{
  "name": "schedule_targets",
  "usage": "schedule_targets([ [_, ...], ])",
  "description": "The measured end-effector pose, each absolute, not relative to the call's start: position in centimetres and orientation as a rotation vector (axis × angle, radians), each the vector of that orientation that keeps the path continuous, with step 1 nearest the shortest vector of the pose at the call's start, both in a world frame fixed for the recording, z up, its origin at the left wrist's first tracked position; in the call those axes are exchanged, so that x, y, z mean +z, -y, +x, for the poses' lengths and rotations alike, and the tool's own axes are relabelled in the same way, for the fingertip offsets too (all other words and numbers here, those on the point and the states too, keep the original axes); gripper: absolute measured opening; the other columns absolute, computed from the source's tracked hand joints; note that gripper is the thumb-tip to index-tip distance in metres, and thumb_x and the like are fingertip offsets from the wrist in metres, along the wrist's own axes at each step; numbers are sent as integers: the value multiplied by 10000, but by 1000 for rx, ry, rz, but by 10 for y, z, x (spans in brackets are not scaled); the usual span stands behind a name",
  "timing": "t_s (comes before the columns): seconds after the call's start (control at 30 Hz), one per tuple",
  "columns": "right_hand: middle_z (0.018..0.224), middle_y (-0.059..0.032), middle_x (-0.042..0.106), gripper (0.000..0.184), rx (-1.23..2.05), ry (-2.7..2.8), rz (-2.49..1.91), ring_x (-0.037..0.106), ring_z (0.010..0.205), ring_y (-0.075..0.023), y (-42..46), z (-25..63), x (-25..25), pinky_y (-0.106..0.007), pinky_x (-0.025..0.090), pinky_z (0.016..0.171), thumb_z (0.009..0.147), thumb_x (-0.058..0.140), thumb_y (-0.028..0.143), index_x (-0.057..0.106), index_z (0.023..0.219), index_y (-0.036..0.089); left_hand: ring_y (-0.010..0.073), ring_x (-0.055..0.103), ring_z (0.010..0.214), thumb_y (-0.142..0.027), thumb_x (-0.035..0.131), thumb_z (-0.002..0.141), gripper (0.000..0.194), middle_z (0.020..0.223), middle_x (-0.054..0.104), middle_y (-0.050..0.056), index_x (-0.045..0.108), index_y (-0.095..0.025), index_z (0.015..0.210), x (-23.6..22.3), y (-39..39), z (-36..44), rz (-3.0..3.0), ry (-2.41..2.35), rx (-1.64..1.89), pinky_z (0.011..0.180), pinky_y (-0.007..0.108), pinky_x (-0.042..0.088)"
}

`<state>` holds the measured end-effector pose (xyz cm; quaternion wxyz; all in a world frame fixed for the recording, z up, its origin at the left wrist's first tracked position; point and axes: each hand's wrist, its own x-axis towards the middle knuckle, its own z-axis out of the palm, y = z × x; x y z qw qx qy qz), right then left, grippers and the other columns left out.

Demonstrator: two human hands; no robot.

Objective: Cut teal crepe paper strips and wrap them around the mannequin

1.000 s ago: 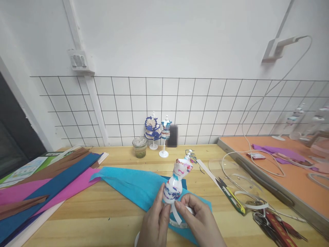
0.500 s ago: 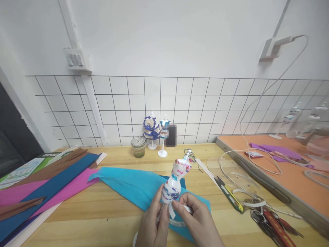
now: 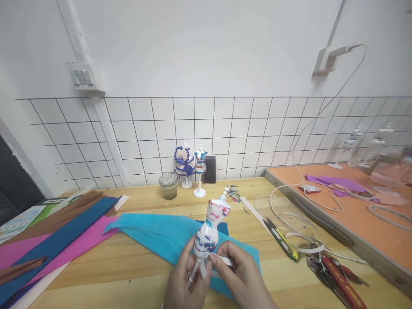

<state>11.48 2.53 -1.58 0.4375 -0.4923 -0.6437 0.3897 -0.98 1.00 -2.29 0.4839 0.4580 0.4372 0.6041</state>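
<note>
My left hand [image 3: 185,281] grips the lower end of a small white mannequin figure [image 3: 210,225] daubed with blue, pink and purple, holding it tilted above the wooden table [image 3: 135,274]. My right hand [image 3: 241,277] pinches a white strip of tape [image 3: 222,260] against the figure's base, its fingers closed on the strip. Under both hands lies a turquoise sheet of crepe paper [image 3: 161,231].
Crepe sheets in pink, dark blue and brown [image 3: 58,231] lie at the left. Two dressed mannequins [image 3: 189,163] and a small glass jar [image 3: 168,185] stand by the tiled wall. Thread snips [image 3: 283,240], scissors [image 3: 331,279], clear plastic and a white cable lie at the right, beside an orange board [image 3: 354,214].
The view has shifted a little to the right. My right hand has drawn the white strip across the figure's base, and the figure's thin stem now shows below my left fingers.
</note>
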Motion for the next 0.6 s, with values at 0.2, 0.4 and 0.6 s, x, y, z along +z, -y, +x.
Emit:
schedule_targets([
  [0.2,649,-4,566,260,792,1714,-1206,488,596,-137,-24,116,-12,-212,365,552,827,497,399,558,693,185,164,609,668,-441,673,654,490,681,680,3,561,-169,1046,-18,-13,-12,976,-1122,1507,608,202,473],
  [0.4,695,-22,620,259,793,1708,-1167,539,644,-148,-25,117,-7,-205,390,585,850,473,373,617,733,191,25,219,364,-486,701,605,416,412,314,-127,557,-185,853,-13,-14,-14,850,-1069,1419,335,117,188],
  [0.6,728,-39,661,251,911,1622,-1151,579,699,-175,-24,117,-4,-224,426,636,827,507,370,653,741,184,5,160,317,-565,634,627,459,373,296,-123,377,-195,540,-16,-16,-16,865,-1088,1304,307,116,113],
])
